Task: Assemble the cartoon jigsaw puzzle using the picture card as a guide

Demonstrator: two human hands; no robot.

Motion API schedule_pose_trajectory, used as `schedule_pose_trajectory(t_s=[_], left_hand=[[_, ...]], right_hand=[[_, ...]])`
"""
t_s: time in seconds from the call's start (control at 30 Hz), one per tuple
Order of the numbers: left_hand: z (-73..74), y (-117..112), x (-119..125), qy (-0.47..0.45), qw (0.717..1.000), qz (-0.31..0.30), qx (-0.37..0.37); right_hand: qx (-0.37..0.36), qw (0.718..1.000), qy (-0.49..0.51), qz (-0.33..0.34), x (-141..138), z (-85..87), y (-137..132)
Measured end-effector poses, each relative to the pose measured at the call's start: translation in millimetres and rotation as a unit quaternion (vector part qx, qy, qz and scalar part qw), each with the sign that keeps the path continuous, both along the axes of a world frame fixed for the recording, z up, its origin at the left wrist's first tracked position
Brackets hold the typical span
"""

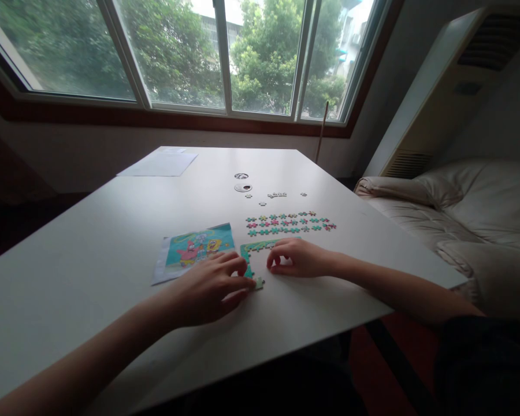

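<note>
A partly joined jigsaw puzzle (pixel 245 252) lies on the white table, its green and teal edge pieces forming the top and left sides. My left hand (pixel 219 286) rests at its lower left, index fingertip touching a pale green corner piece (pixel 259 283); thumb and fingers are apart. Over the puzzle's right part is my right hand (pixel 299 257), fingers curled and fingertips drawn together near the table; whether a piece sits in them is hidden. Partly behind my left hand lies a reference picture (pixel 199 245) with cartoon figures on a blue-green ground.
Loose puzzle pieces (pixel 286 223) lie in rows beyond the puzzle, with several more (pixel 277 195) farther back. Two round items (pixel 243 188) lie behind them. White paper (pixel 158 164) is at the far left of the table (pixel 91 248). A cream sofa (pixel 437 214) stands to the right.
</note>
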State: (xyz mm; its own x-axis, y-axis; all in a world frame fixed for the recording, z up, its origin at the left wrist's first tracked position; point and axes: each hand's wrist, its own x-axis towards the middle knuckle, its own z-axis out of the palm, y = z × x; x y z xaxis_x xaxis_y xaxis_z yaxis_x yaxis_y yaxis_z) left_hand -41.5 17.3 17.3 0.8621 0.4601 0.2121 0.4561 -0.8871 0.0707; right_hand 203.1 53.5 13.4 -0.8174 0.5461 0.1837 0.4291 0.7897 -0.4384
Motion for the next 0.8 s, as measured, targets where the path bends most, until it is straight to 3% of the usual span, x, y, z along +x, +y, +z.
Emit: schedule_pose_trajectory(t_s=[0.23, 0.57, 0.67, 0.8], left_hand=[[2.8, -4.6, 3.9, 0.016, 0.998, -0.01, 0.054], [0.1, 0.0, 0.5, 0.004, 1.0, -0.009, 0.015], [1.5, 0.7, -0.4, -0.018, 1.0, -0.013, 0.011], [1.7, 0.6, -0.5, -0.028, 0.999, -0.017, 0.004]], right_hand=[[-0.005, 1.0, 0.002, 0.002, 0.9, -2.0, 1.3], [0.019, 1.0, -0.016, 0.015, 0.3, 3.1, 5.1], [0.031, 0.999, -0.02, 0.007, 2.5, 8.9, 19.3], [0.062, 0.997, -0.034, -0.035, 9.5, 13.3, 60.4]])
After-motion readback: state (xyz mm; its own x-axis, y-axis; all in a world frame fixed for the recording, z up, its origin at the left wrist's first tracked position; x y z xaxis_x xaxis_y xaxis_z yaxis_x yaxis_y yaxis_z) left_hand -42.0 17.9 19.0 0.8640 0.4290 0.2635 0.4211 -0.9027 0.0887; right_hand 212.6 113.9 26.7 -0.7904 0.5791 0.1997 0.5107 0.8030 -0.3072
